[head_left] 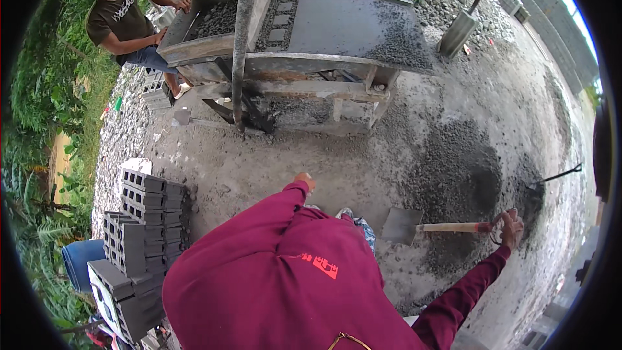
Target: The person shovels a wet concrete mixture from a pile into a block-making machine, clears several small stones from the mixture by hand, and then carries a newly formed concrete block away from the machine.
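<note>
The shovel (447, 227) is on the person's right side, with its flat grey blade (400, 225) just beside the feet (345, 212). The wooden stick goes out to the right, across the loose dark grit (460, 168). I cannot tell if the blade rests on the ground (249, 165) or hangs a little above it.

This tool should feel stiff, not bendy, and hard to break. The blade looks like metal, so that end is likely the heavy one — and a scoop of grit would make it a lot heavier. The wood may be dusty and could slide a bit in the fingers. A good way to hold it is one hand at the far end and one hand on the middle of the stick, closer to the blade.

The right grip (512, 228) is wrapped round the far end of the shovel, past the red part, with the arm stretched out. The left grip (304, 183) is well apart from the shovel, out in front of the body. I see nothing in it — and I cannot tell if its fingers are apart or together.
</note>
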`<state>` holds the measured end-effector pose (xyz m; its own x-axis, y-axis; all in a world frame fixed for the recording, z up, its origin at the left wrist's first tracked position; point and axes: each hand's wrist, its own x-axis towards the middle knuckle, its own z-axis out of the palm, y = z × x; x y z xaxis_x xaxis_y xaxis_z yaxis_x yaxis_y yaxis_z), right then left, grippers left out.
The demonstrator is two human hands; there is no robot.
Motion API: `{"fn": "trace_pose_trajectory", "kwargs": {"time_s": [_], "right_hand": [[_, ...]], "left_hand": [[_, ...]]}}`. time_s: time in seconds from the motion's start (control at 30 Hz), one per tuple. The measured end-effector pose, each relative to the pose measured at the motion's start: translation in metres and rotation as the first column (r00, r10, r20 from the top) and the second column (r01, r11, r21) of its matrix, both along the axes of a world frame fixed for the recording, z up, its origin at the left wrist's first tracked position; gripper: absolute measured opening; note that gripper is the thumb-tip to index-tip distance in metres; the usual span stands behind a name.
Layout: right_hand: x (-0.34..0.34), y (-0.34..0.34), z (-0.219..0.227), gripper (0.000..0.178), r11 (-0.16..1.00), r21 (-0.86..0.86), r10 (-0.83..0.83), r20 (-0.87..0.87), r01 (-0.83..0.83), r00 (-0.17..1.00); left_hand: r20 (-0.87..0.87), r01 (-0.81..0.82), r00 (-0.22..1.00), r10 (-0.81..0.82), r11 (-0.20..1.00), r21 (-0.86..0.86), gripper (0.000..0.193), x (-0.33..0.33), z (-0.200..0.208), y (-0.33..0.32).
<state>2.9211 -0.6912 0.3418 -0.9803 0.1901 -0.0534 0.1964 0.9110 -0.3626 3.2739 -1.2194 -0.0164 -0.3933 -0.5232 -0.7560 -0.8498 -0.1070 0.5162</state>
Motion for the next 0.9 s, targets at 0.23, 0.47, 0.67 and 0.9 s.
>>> {"fn": "trace_pose_trajectory", "kwargs": {"time_s": [0.23, 0.47, 0.67, 0.9], "right_hand": [[-0.05, 0.061, -0.03, 0.041, 0.992, -0.013, 0.124, -0.149, -0.127, 0.981], [-0.049, 0.068, -0.016, 0.04, 0.98, -0.073, 0.176, -0.111, -0.184, 0.978], [-0.041, 0.037, 0.006, 0.036, 0.992, -0.077, 0.108, 0.069, -0.103, 0.992], [-0.033, 0.018, 0.006, 0.043, 0.983, 0.11, 0.153, -0.078, -0.145, 0.985]], "left_hand": [[0.088, 0.11, 0.993, -0.084, 0.926, -0.36, 0.027, -0.018, 0.01, 0.043], [0.123, -0.004, 0.991, 0.058, 0.916, -0.401, 0.037, -0.019, 0.035, 0.07], [0.113, -0.011, 0.991, 0.077, 0.867, -0.497, 0.024, -0.01, 0.021, 0.076], [0.123, 0.117, 0.991, -0.062, 0.844, -0.524, 0.024, -0.031, 0.016, 0.077]]}}
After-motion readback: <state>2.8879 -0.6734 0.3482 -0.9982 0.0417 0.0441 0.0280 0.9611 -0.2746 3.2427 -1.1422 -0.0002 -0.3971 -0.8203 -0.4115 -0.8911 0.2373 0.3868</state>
